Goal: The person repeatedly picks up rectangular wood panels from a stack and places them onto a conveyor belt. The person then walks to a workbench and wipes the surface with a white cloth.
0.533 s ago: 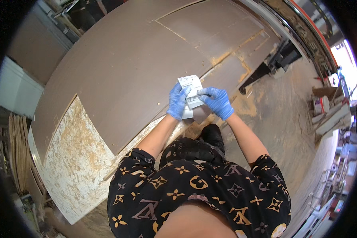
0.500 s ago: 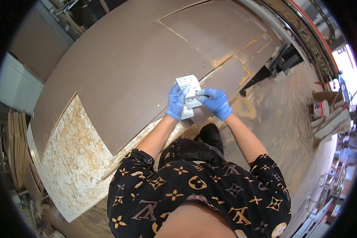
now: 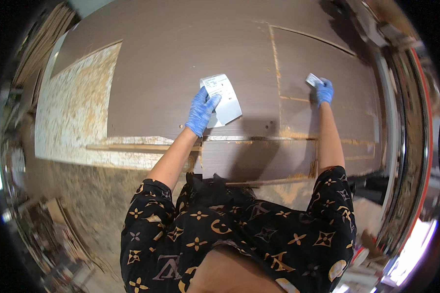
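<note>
My left hand (image 3: 200,111), in a blue glove, grips a curled strip of white printed labels (image 3: 229,103) above a large brown board. The thumb presses on the strip's face. Farther right, my gloved right hand (image 3: 324,92) pinches a small white label (image 3: 312,79) between thumb and fingers, over a cut-out brown panel (image 3: 298,63) bounded by sawdust-filled cuts. Whether the label touches the panel, I cannot tell.
The brown board (image 3: 166,63) has cut lines running through it. At its left shows a whitish, sawdust-streaked bed (image 3: 78,107). A narrow wood strip (image 3: 132,147) lies along the near edge. A machine rail with a red edge (image 3: 420,171) stands at the right.
My hands have parted: the right, now holding a separate small label, has moved right over the panel, while the left keeps the label strip. The view has turned toward the right.
</note>
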The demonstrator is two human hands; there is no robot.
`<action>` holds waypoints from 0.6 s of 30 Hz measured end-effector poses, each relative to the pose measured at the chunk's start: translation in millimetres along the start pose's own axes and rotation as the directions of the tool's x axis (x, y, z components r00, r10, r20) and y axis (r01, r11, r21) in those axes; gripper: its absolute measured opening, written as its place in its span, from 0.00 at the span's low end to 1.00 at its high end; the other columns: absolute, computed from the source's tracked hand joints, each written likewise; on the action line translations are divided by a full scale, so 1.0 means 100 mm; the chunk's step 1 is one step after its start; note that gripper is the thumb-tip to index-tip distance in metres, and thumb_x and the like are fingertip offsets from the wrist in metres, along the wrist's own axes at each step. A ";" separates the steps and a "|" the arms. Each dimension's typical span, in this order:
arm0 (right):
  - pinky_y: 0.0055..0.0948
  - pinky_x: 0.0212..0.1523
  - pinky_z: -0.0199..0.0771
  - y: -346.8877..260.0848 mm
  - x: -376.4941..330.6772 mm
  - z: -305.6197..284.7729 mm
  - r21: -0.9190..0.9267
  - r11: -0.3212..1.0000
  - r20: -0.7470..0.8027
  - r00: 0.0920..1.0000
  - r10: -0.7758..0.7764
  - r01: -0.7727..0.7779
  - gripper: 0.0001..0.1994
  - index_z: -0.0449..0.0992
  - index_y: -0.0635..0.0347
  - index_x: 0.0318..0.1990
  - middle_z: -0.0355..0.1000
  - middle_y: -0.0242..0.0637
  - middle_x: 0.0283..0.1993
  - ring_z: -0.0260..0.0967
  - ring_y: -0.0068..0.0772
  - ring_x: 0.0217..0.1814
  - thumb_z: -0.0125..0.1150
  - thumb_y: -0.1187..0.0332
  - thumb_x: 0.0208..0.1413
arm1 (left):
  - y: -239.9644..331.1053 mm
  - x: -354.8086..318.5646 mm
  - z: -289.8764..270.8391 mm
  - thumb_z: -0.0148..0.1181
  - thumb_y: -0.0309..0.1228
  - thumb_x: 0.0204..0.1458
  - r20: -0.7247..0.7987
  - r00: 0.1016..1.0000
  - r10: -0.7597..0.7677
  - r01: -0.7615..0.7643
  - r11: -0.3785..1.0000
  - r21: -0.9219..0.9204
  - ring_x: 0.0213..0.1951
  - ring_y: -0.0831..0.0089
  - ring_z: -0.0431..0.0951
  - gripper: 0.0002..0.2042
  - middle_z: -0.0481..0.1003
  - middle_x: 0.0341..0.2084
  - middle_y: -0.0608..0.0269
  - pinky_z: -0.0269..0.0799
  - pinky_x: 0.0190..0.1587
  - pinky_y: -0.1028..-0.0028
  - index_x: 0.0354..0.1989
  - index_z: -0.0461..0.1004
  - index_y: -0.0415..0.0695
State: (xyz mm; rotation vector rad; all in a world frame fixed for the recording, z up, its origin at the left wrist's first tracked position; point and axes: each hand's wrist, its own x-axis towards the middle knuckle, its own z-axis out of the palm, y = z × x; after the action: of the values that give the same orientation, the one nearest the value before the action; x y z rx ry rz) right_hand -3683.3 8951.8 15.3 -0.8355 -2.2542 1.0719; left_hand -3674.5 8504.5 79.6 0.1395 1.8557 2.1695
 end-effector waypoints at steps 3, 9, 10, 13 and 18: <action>0.40 0.54 0.56 0.03 0.22 0.01 -0.618 0.782 0.183 0.982 0.046 0.078 0.20 0.66 0.55 0.50 0.66 0.44 0.50 0.61 0.43 0.53 0.49 0.58 0.50 | 0.06 -0.14 0.08 0.54 0.29 0.49 -0.128 0.991 -0.026 0.021 0.999 -0.044 0.37 0.79 0.70 0.17 0.70 0.36 0.64 0.69 0.38 0.79 0.48 0.65 0.41; 0.46 0.62 0.36 0.25 -0.08 0.19 -0.838 0.395 0.259 0.913 -0.316 0.375 0.31 0.55 0.50 0.60 0.54 0.40 0.61 0.42 0.35 0.67 0.37 0.43 0.53 | 0.08 -0.22 0.11 0.55 0.31 0.48 -0.176 0.981 0.079 -0.060 0.992 0.112 0.40 0.77 0.68 0.19 0.69 0.39 0.64 0.65 0.44 0.77 0.49 0.64 0.41; 0.44 0.62 0.37 0.31 -0.39 0.20 -0.832 0.280 0.380 0.860 -0.341 0.479 0.30 0.57 0.50 0.59 0.54 0.41 0.61 0.41 0.34 0.67 0.35 0.43 0.53 | 0.07 -0.25 0.11 0.55 0.32 0.48 -0.167 0.981 0.095 -0.074 0.989 0.125 0.41 0.77 0.68 0.20 0.69 0.40 0.64 0.64 0.46 0.77 0.50 0.63 0.41; 0.40 0.61 0.41 -0.45 -0.81 0.01 -0.405 0.749 0.657 0.737 -0.161 0.524 0.25 0.64 0.54 0.54 0.61 0.45 0.55 0.56 0.32 0.58 0.43 0.50 0.54 | 0.08 -0.31 0.10 0.54 0.30 0.48 -0.155 0.977 0.145 -0.121 0.981 0.152 0.42 0.76 0.68 0.19 0.69 0.40 0.63 0.63 0.47 0.75 0.49 0.64 0.40; 0.30 0.42 0.69 -1.86 -1.99 0.23 0.459 0.887 0.661 0.650 -0.376 0.047 0.17 0.67 0.59 0.48 0.71 0.38 0.39 0.67 0.29 0.40 0.53 0.63 0.51 | 0.04 -0.39 0.10 0.54 0.29 0.48 -0.077 0.982 0.175 -0.158 0.969 0.191 0.42 0.77 0.68 0.17 0.69 0.40 0.63 0.64 0.46 0.75 0.48 0.64 0.40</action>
State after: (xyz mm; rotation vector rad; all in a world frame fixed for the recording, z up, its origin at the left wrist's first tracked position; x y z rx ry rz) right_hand -3620.0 8706.4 117.5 0.1166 -2.4811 1.9213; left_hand -3634.9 8502.8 89.9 0.2442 2.1693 2.1396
